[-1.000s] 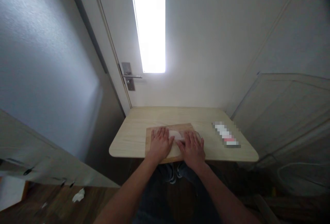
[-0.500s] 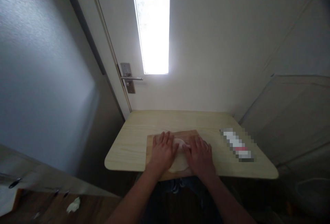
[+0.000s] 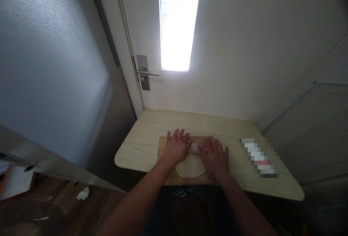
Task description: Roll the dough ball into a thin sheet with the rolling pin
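A pale flat sheet of what looks like dough (image 3: 191,167) lies on a wooden board (image 3: 162,145). Across its far side, between my hands, runs a thick pale roll (image 3: 194,148); whether it is folded dough or a separate stick, I cannot tell. My left hand (image 3: 177,147) rests palm down over the roll's left end, fingers spread forward over the board. On the right end lies my right hand (image 3: 216,156), palm down too, with its fingers apart and its thumb side against the roll. Both hands hide the roll's ends.
The board is on a light wooden table (image 3: 136,152) set against a white door with a metal handle (image 3: 148,73). A blurred-out object (image 3: 259,158) lies on the table's right side. Crumpled white paper (image 3: 83,193) is on the dark floor at left.
The view has turned, shifting table and door in the picture. My hands have moved on the roll, and more of the flat sheet shows on the near side between my forearms.
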### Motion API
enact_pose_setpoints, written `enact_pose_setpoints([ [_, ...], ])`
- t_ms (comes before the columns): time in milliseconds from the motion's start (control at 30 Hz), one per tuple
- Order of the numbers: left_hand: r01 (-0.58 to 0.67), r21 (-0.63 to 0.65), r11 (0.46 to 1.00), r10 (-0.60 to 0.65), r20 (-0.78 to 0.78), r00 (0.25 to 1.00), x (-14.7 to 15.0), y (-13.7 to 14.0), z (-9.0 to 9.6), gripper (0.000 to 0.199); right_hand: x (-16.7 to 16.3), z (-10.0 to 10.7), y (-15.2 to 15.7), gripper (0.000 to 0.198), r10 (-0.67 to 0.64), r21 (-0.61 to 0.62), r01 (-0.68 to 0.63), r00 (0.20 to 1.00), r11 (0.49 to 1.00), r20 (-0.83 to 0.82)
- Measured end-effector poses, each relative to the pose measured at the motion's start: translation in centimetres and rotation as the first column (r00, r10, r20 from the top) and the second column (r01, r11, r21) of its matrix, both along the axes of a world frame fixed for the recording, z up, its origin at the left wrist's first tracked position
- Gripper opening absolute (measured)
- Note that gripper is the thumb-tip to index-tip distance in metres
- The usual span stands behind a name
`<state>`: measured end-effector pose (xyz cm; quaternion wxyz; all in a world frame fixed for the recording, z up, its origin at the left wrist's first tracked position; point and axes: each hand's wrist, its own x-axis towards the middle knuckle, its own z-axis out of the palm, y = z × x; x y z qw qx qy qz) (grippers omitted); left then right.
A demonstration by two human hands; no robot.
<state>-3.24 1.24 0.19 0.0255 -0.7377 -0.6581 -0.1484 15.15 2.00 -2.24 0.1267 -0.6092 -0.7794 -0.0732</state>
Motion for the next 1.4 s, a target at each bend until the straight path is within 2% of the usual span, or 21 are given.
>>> enact_pose_setpoints([
  [100, -0.045, -0.045, 0.998, 0.044, -0.004, 0.999, -0.2, 2.6, 0.5, 0.05, -0.9, 0.9, 2.7, 0.058, -0.046, -0.032, 0.045, 0.999, 0.998, -0.023],
  [200, -0.079, -0.038, 0.996, 0.079, 0.006, 0.997, -0.2, 2.2, 0.5, 0.052, -0.9, 0.9, 2.8, 0.059, -0.061, -0.04, 0.059, 0.998, 0.997, -0.03],
  [300, -0.087, 0.01, 0.996, 0.086, 0.018, 0.996, 0.3, -1.1, 0.1, 0.053, 0.0, 0.1, 0.0, 0.061, -0.021, -0.005, 0.021, 1.0, 1.0, -0.016],
  [467, 0.011, 0.034, 0.999, -0.012, 0.05, 0.999, 0.8, -7.9, -0.4, 0.051, 2.5, -1.6, -6.7, 0.071, 0.015, 0.082, -0.013, 1.0, 0.997, -0.02],
  [567, 0.038, 0.023, 0.999, -0.039, 0.065, 0.997, 0.7, -9.0, -0.5, 0.051, 3.4, -2.1, -8.4, 0.07, 0.05, 0.092, -0.05, 0.999, 0.995, -0.002],
  [667, 0.035, 0.025, 0.999, -0.037, 0.062, 0.997, 0.5, -6.9, -0.8, 0.053, 3.3, -2.0, -7.0, 0.069, 0.05, 0.092, -0.051, 0.999, 0.994, 0.012],
  [800, 0.003, 0.023, 1.0, -0.003, 0.03, 1.0, 0.3, -1.1, -0.7, 0.053, 1.9, -0.8, -2.4, 0.063, -0.009, 0.042, 0.008, 0.999, 0.999, 0.036],
  [900, -0.019, -0.053, 0.998, 0.02, 0.024, 1.0, 0.2, 3.1, -0.2, 0.05, 0.7, 0.6, 0.9, 0.056, -0.054, -0.026, 0.056, 0.997, 0.998, 0.055],
  [967, 0.005, -0.084, 0.996, -0.004, 0.004, 1.0, 0.2, 4.7, 0.3, 0.046, 0.3, 1.3, 2.2, 0.054, -0.09, -0.041, 0.092, 0.995, 0.995, 0.052],
  [1033, 0.015, -0.087, 0.996, -0.015, 0.001, 1.0, 0.3, 5.0, 0.5, 0.043, 0.1, 1.6, 2.5, 0.053, -0.084, -0.039, 0.086, 0.995, 0.995, 0.059],
  [1133, 0.035, -0.038, 0.999, -0.035, 0.004, 0.999, 0.4, 2.9, 0.3, 0.044, 0.6, 1.2, 0.5, 0.053, -0.048, -0.035, 0.05, 0.997, 0.998, 0.058],
  [1300, 0.055, 0.036, 0.998, -0.057, 0.036, 0.998, 0.4, -4.0, -0.6, 0.055, 2.3, 0.0, -6.8, 0.067, 0.064, 0.04, -0.065, 0.997, 0.997, 0.036],
  [1400, 0.087, 0.039, 0.995, -0.089, 0.051, 0.995, 0.0, -6.3, -0.8, 0.055, 2.9, -0.8, -9.8, 0.068, 0.087, 0.063, -0.088, 0.996, 0.994, 0.025],
])
